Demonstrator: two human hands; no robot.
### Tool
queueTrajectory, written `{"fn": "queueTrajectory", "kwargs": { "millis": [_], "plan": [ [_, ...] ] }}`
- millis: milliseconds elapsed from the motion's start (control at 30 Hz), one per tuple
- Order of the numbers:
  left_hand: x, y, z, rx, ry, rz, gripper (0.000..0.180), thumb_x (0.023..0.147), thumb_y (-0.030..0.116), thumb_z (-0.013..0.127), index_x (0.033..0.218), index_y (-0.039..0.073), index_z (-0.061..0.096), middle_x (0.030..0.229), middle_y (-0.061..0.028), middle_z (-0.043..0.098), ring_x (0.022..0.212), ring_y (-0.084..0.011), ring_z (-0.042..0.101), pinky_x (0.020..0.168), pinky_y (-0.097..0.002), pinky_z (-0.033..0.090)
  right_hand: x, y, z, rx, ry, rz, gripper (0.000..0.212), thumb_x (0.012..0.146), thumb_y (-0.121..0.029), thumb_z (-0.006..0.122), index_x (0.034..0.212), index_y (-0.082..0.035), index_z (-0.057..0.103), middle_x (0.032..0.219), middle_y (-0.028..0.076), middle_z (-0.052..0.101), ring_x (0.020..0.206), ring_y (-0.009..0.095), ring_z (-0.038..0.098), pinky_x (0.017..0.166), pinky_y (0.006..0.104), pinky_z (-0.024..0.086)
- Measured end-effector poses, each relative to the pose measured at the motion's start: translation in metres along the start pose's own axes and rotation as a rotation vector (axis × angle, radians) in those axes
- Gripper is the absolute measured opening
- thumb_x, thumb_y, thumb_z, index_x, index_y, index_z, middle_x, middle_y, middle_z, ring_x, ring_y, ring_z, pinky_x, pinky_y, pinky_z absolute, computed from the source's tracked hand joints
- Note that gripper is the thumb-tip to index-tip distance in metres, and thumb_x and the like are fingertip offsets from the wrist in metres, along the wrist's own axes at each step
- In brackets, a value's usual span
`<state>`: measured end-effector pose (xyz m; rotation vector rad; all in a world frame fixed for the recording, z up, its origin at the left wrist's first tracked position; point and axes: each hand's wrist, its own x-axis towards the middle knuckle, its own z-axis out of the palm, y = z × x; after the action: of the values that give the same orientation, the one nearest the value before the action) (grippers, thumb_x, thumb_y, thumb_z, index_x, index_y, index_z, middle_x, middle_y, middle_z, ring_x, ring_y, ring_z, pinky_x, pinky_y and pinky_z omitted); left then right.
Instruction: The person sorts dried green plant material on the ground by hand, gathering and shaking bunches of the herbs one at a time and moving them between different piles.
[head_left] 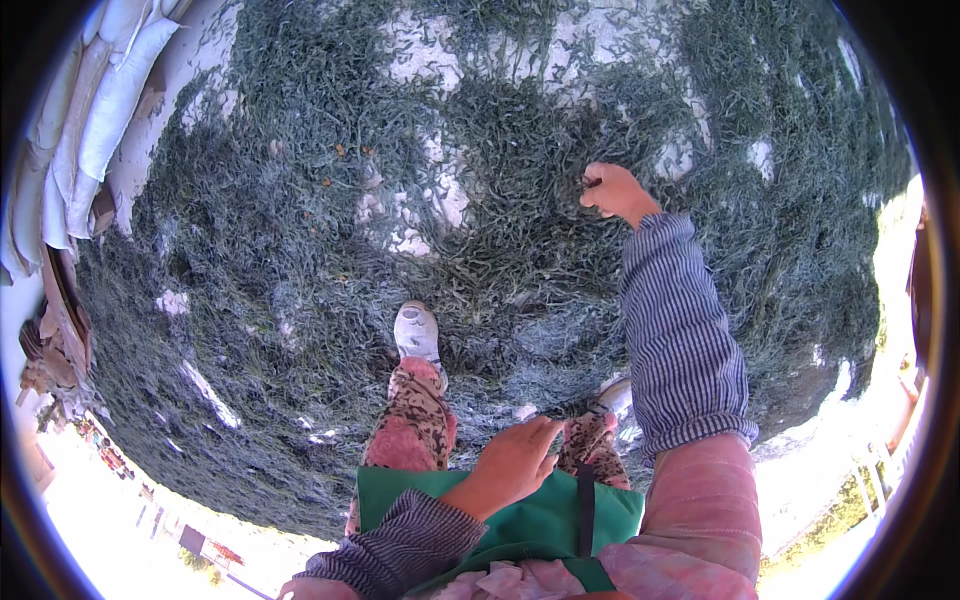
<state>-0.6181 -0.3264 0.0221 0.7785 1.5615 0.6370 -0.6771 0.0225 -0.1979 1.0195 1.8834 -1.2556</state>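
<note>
Dark green, stringy seaweed (520, 190) is spread in a thin, tangled layer over pale ground. My right hand (615, 193) reaches out over it, right of the middle, with fingers and thumb curled together. Dark strands show at the fingertips, though how much is gripped is hard to see. Closer in, my left hand (515, 465) hangs in front of my green apron (530, 520), fingers stretched out and nothing in them. Striped sleeve covers (685, 330) wrap both my forearms.
My left foot wears a pale shoe (416, 332) and stands on the seaweed; the right shoe (617, 395) is partly hidden by my arm. Stacked whitish sacks (120, 95) line the far left edge, with brown sheet-like scraps (62, 340) below them. Small orange-brown bits (340, 151) lie among the strands.
</note>
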Motion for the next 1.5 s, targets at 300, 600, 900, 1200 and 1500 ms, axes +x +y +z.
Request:
{"fn": "queueTrajectory", "kwargs": {
  "millis": [300,600,900,1200,1500],
  "plan": [
    [-0.001,-0.004,0.011,-0.006,0.088,0.017,0.047,0.083,0.019,0.062,0.125,0.006,0.047,0.120,-0.0174,0.056,0.105,-0.0349,0.056,0.087,-0.0413,0.048,-0.057,-0.089,-0.120,0.669,0.701,-0.387,0.084,0.079,-0.011,0.070,0.142,0.002,0.017,0.131,0.027,0.043,0.105,0.028,0.059,0.079,0.0313,0.056],
    [-0.003,-0.009,0.018,-0.040,0.057,-0.002,0.047,0.083,0.019,0.062,0.126,0.005,0.046,0.120,-0.0168,0.056,0.105,-0.0341,0.057,0.085,-0.0404,0.050,0.043,-0.053,0.050,0.055,0.371,0.061,0.079,0.072,-0.029,0.074,0.136,0.000,0.036,0.121,0.019,0.058,0.106,0.031,0.058,0.093,0.0378,0.044],
    [0.003,-0.002,0.022,-0.057,0.142,0.022,0.046,0.082,0.019,0.063,0.123,0.006,0.049,0.116,-0.0162,0.058,0.104,-0.0332,0.058,0.086,-0.0407,0.050,-0.015,-0.076,-0.095,0.945,0.771,-0.438,0.069,0.079,-0.025,0.071,0.136,-0.003,0.041,0.111,0.011,0.062,0.094,0.023,0.062,0.085,0.0330,0.047],
    [0.008,0.009,0.030,0.029,0.052,0.040,0.047,0.081,0.019,0.063,0.124,0.005,0.048,0.118,-0.0161,0.057,0.103,-0.0327,0.057,0.086,-0.0388,0.049,-0.086,0.126,0.132,-0.723,-0.109,0.051,0.024,0.077,-0.013,0.058,0.099,-0.005,0.060,0.093,0.015,0.065,0.095,0.033,0.064,0.078,0.0455,0.051],
    [-0.012,0.010,0.015,-0.078,0.105,0.041,0.044,0.080,0.017,0.062,0.120,0.006,0.047,0.110,-0.0120,0.055,0.095,-0.0315,0.059,0.079,-0.0403,0.049,-0.176,0.096,0.015,1.073,0.426,0.159,0.013,0.082,-0.008,0.057,0.093,-0.014,0.054,0.077,-0.001,0.058,0.061,0.011,0.057,0.057,0.0286,0.054]
  ]
}}
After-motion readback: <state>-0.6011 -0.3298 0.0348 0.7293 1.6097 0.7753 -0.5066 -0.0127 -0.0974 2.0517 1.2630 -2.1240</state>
